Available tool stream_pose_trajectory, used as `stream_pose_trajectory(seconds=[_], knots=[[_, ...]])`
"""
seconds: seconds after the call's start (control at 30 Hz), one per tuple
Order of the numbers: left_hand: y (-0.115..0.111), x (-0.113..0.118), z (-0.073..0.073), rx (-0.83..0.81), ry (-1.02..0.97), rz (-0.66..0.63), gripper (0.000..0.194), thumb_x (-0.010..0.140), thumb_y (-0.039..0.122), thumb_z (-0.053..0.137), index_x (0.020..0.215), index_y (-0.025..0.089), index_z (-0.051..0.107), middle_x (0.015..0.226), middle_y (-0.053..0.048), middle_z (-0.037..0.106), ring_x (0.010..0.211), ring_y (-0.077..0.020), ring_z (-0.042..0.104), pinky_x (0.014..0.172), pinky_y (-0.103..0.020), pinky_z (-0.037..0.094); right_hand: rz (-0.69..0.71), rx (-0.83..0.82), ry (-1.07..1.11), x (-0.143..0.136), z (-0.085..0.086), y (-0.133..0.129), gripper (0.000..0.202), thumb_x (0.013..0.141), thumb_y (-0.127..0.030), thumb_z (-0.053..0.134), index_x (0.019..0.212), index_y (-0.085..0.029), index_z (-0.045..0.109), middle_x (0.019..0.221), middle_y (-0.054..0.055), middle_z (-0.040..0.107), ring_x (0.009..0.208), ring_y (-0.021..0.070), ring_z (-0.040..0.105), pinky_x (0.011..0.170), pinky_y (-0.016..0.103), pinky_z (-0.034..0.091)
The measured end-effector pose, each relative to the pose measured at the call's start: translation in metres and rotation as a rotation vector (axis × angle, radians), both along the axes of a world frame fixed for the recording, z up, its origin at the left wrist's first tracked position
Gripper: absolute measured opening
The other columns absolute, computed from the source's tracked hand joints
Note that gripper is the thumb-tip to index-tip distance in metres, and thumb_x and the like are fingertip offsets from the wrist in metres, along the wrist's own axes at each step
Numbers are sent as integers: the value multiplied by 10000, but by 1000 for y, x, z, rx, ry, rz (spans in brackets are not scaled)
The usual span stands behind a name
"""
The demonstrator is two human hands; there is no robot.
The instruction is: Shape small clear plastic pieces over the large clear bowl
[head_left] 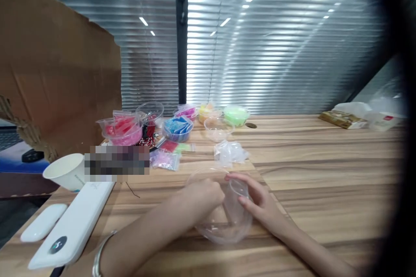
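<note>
A large clear plastic bowl [224,236] stands on the wooden table in front of me. My right hand [260,201] pinches a small clear plastic cup [236,203], which is tilted at the bowl's right side. Over the left part of the bowl, my left hand [206,194] is closed, with its knuckles up. Its fingertips point down and out of sight, so whatever they hold is hidden. Just beyond the bowl lies a crumpled heap of clear plastic bags [230,152].
Clear bowls of red packets [121,127], blue packets [178,129] and green material [236,116] line the back. Small bags of beads [165,160] lie nearer. At left are a paper cup [66,169], a white power strip-like bar [78,220] and a white case [43,223].
</note>
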State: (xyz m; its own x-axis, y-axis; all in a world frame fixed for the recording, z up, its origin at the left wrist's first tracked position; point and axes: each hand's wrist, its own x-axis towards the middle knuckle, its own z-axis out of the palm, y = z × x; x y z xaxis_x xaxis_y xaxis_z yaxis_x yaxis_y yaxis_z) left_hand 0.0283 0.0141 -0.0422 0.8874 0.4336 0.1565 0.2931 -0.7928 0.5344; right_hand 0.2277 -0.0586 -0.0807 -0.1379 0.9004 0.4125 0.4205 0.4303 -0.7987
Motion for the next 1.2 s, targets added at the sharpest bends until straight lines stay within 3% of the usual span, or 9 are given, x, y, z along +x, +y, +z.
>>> stream_pose_trajectory(seconds=[0.07, 0.13, 0.27, 0.33, 0.4, 0.57, 0.77, 1.0, 1.2], knots=[[1, -4, 15, 150, 125, -29, 232, 706, 12, 567, 530, 163, 579, 531, -44, 594, 543, -166, 569, 565, -275, 431, 33, -16, 32, 0, 4, 1, 391, 880, -372, 576, 1251, -251, 542, 1244, 104, 583, 1196, 254, 531, 1035, 460, 411], [-1, -9, 29, 223, 124, 11, 204, 712, 12, 514, 617, 162, 615, 598, -39, 628, 551, -147, 559, 523, -248, 387, 64, -10, 29, 0, 12, 2, 404, 864, -381, 601, 1244, -252, 548, 1243, 99, 577, 1209, 257, 512, 1052, 470, 389], [-4, -16, 41, -4, -274, 287, 118, 800, 132, 532, 776, 152, 646, 743, -26, 665, 682, -134, 607, 619, -223, 465, 21, -12, -121, -5, 38, 5, 470, 840, -372, 636, 1282, -260, 522, 1236, 91, 560, 1223, 250, 476, 1078, 474, 350], [-3, -22, 39, -172, -543, 428, 82, 806, 193, 584, 833, 146, 645, 827, -39, 672, 766, -143, 631, 696, -241, 519, -1, -32, -176, -12, 48, 10, 543, 816, -388, 660, 1319, -273, 490, 1213, 87, 561, 1208, 250, 484, 1079, 484, 346], [0, -28, 35, -277, -728, 488, 118, 787, 241, 646, 845, 139, 642, 848, -43, 662, 784, -147, 633, 731, -264, 546, 27, -64, -175, -19, 53, 17, 618, 789, -419, 685, 1348, -287, 459, 1206, 82, 564, 1199, 248, 498, 1084, 490, 343], [7, -37, 22, -316, -781, 487, 145, 753, 243, 709, 821, 130, 652, 832, -40, 673, 734, -129, 635, 715, -248, 551, 127, -68, -61, -28, 48, 27, 667, 759, -436, 718, 1349, -285, 447, 1291, 81, 544, 1236, 241, 496, 1089, 471, 348], [3, -31, 17, -392, -771, 396, 164, 750, 252, 725, 836, 132, 654, 843, -45, 696, 796, -145, 662, 766, -261, 551, 203, -88, 9, -26, 46, 16, 679, 754, -379, 741, 1354, -285, 436, 1301, 75, 557, 1247, 231, 504, 1104, 468, 341], [2, -30, 7, -473, -639, 280, 170, 782, 278, 704, 861, 130, 675, 880, -67, 696, 814, -152, 657, 778, -279, 538, 253, -143, 112, -25, 45, 14, 645, 764, -360, 739, 1329, -287, 438, 1268, 67, 594, 1240, 225, 524, 1089, 473, 383], [1, -27, 10, -539, -687, 328, 193, 739, 268, 741, 853, 134, 660, 875, -58, 703, 820, -155, 667, 803, -295, 541, 263, -179, 73, -23, 47, 13, 660, 745, -362, 755, 1322, -269, 447, 1253, 70, 612, 1232, 231, 532, 1090, 476, 385]])
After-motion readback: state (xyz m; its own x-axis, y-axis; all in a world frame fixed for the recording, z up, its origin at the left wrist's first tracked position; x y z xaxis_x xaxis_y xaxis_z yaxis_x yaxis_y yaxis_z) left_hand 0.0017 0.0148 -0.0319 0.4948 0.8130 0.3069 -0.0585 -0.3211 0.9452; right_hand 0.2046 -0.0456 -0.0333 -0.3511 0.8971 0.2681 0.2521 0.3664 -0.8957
